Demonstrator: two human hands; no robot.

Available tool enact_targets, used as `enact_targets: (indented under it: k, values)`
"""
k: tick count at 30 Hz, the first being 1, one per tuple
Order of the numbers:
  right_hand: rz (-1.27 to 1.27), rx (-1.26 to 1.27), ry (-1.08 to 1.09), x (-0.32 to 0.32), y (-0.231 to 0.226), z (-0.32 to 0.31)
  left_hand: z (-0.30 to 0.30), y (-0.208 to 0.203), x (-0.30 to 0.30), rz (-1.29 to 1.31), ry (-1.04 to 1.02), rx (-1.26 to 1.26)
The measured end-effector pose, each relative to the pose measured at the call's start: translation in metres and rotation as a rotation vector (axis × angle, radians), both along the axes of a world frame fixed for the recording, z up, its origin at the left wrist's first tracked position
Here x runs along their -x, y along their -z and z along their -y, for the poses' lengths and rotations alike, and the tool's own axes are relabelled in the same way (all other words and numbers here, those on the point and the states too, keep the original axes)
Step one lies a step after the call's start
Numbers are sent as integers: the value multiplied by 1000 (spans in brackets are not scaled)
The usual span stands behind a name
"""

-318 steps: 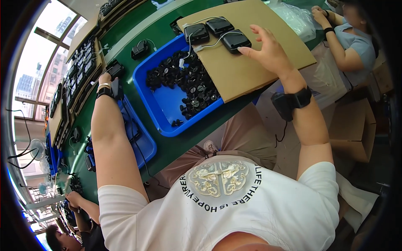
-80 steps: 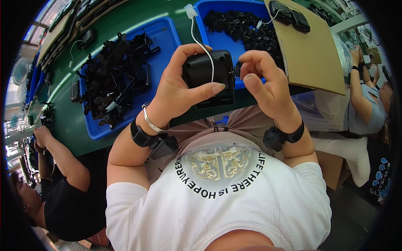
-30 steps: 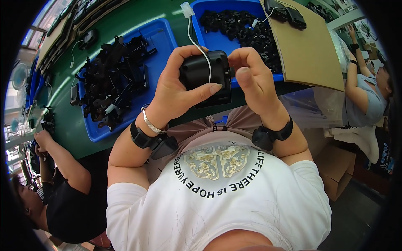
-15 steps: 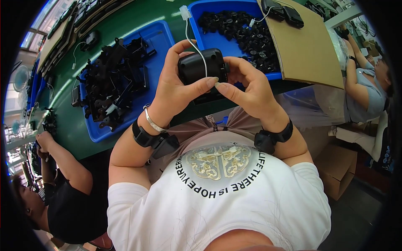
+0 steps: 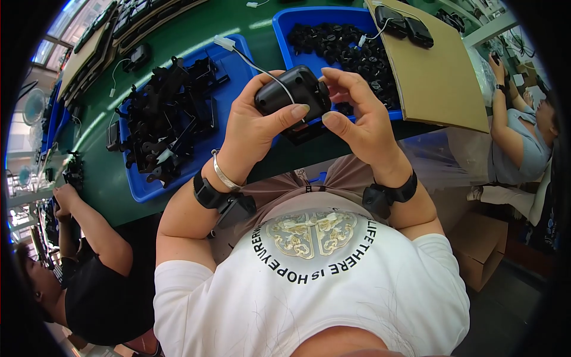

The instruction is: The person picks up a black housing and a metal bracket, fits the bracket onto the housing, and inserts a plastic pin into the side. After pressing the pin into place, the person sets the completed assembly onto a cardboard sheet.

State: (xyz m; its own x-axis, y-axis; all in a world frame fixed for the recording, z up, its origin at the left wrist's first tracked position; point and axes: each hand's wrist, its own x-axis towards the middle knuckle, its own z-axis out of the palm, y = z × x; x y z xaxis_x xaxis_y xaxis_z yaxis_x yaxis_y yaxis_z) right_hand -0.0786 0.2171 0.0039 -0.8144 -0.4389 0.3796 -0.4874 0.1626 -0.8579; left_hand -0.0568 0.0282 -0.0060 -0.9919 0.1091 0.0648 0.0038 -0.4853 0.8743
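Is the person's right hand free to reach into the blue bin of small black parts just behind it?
Probably yes: the right hand only steadies the black device, and the open blue bin lies unobstructed right behind it.

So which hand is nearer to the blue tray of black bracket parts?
Left. The left hand grips the black device right at the edge of the blue tray of black bracket parts. The right hand is on the device's far side, over the other blue bin.

an assembly workshop: a long green bench (image 5: 178,35) with blue bins (image 5: 285,24) of black plastic parts (image 5: 166,119), cardboard sheets (image 5: 440,77), and workers (image 5: 517,143) seated alongside.
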Motion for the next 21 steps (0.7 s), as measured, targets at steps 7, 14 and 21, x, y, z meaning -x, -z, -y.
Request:
enact_targets:
  k: [7, 14, 21]
  values:
    - [-432, -205, 27, -14, -15, 7, 1, 12, 4, -197, -193, 18]
    - [-366, -149, 226, -7, -19, 11, 5, 12, 6, -173, -170, -21]
    - [-347, -261, 189, -6, -17, 16, 4, 3, 6, -130, -137, -93]
